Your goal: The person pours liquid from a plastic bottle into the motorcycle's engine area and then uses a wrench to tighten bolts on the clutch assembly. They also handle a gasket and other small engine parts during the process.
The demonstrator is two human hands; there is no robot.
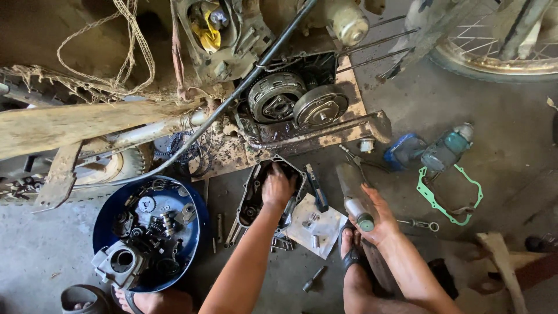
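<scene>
Dark metal engine cover lies on the concrete floor, left hand pressed inside it, fingers spread. Right hand grips a grey tube. Risk: loose bolts beside the cover get scattered.

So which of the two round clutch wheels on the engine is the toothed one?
The left wheel, dark and ringed with teeth; the right wheel is smooth, pale metal.

A single head-worn camera looks steeply down, from close above, at the workshop floor.
</scene>
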